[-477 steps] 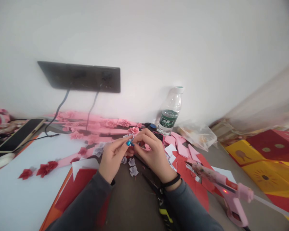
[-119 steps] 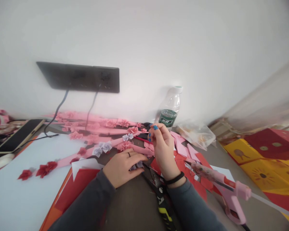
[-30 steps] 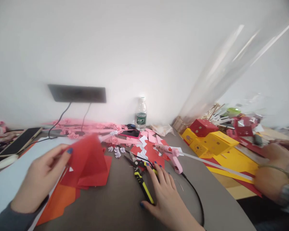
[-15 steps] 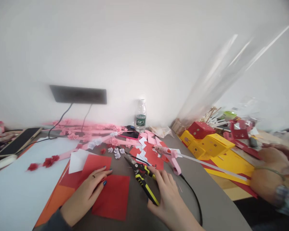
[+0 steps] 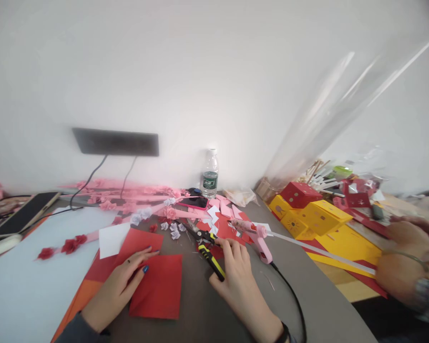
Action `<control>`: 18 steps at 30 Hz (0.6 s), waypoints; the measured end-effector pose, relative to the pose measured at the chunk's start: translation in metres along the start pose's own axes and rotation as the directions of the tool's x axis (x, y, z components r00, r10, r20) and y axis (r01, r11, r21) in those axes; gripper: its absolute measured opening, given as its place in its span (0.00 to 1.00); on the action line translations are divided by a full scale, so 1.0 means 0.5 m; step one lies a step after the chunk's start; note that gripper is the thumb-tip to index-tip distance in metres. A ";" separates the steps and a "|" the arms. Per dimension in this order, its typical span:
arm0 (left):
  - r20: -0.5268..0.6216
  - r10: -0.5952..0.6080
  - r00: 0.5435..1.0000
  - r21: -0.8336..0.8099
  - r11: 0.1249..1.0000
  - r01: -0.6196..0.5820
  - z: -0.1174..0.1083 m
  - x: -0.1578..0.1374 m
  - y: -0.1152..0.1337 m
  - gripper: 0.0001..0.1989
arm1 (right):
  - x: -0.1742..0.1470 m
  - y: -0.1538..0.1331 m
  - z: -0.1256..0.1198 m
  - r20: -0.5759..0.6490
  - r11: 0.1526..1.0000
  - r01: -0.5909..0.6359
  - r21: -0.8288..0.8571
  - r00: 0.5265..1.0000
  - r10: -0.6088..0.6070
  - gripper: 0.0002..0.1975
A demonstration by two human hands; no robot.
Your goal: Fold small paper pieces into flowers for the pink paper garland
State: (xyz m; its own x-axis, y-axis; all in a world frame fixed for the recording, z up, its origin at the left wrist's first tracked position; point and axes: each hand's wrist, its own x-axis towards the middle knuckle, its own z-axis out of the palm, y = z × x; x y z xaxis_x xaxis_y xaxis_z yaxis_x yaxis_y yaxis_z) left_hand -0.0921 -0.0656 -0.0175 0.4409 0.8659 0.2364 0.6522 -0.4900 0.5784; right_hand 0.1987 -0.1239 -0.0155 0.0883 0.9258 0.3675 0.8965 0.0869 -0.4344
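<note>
My left hand [image 5: 128,281] lies with its fingers stretched across a square of red paper [image 5: 160,290] and the edge of another red sheet [image 5: 138,242]. Black-and-yellow pruning shears [image 5: 212,261] lie low over the grey table, blades pointing away and to the left. My right hand [image 5: 241,281] is wrapped round their handles, thumb on the left side. Near the blade tips are small white paper flowers [image 5: 174,230]. Just right of my right hand lies a pink glue gun [image 5: 259,238] with a long white glue stick in its back.
A water bottle [image 5: 210,175] stands by the wall beside a phone [image 5: 193,203]. Pink flower strips [image 5: 110,195] line the back. Yellow boxes [image 5: 318,216] stand at right, near another person's hand [image 5: 396,257]. The glue gun's black cord [image 5: 293,290] curves along the table.
My right hand has pushed the shears forward and a little left, closer to the white flowers. My left hand and the red square appear slightly further left.
</note>
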 end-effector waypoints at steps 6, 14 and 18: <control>0.019 -0.014 1.000 -0.013 1.000 0.015 -0.002 -0.001 0.004 0.20 | -0.002 0.017 0.003 -0.003 0.999 0.022 -0.036 1.000 -0.022 0.29; 0.016 -0.008 1.000 -0.007 1.000 0.008 0.000 -0.004 -0.003 0.20 | -0.003 0.033 -0.024 -0.098 0.995 0.097 -0.017 0.990 -0.098 0.14; -0.010 -0.002 1.000 -0.005 1.000 0.002 0.005 -0.004 -0.010 0.19 | -0.025 0.104 -0.072 -0.274 0.995 -0.092 -0.040 0.959 0.077 0.07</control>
State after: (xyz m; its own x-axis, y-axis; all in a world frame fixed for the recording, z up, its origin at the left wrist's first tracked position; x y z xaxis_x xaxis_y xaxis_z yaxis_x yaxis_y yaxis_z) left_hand -0.0947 -0.0651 -0.0227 0.4337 0.8676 0.2432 0.6500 -0.4882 0.5824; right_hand 0.2600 -0.1441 -0.0130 0.2731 0.7933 0.5441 0.9014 -0.0135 -0.4328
